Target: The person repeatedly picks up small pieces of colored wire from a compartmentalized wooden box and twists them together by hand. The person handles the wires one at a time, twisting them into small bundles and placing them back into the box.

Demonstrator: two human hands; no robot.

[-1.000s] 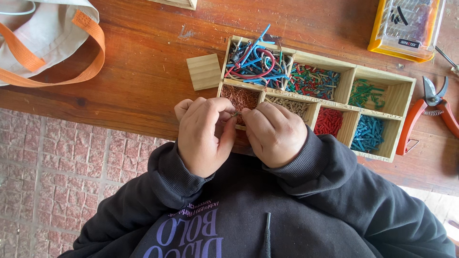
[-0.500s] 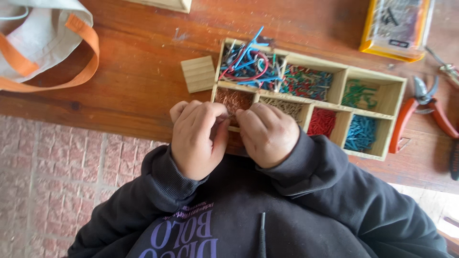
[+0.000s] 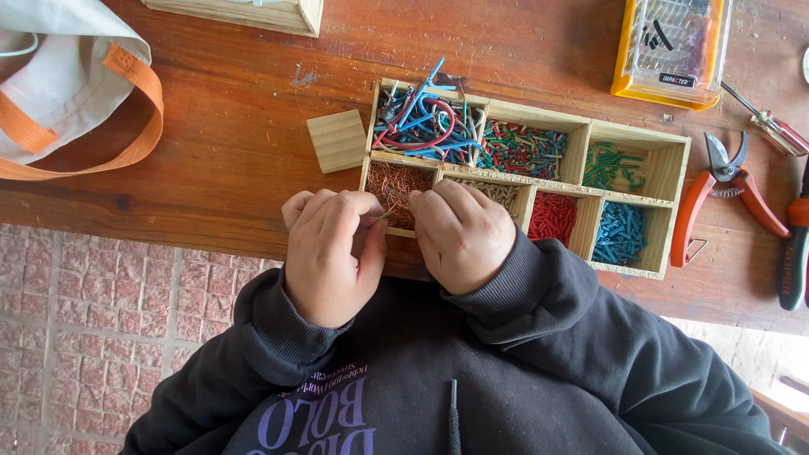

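Item: left hand. We see it curled, fingers bent inward and closed toward the thumb, pinching one end of a thin wire. How tight the pinch is we cannot tell, since the knuckles cover the fingertips.

Item: right hand. We see it curled likewise, fingers folded under the palm and facing the left hand's fingers. Its fingertips are hidden; we cannot tell whether they hold the wire's other end.

Item: wire. A short, pale strand, showing only in the gap between the two sets of fingers, just over the near edge of the box.

Item: wooden box. Divided into compartments, it lies just beyond the fingers, touching or nearly touching the knuckles.
- Copper strands: compartment directly beyond the left fingers.
- Pale bits: compartment directly beyond the right fingers.
- Long wires, blue and red: far compartment, beyond the copper.
- Mixed bits, red and green: farther, right of the long wires.
- Red bits: right of the right hand.
- Blue bits and green bits: farther right still.

Item: wooden block. Beyond the left fingers, just left of the box.

Item: cutters, orange handles. Well right of the fingers.

Item: bag, orange straps. Well left.

Item: table, wood, bearing all.
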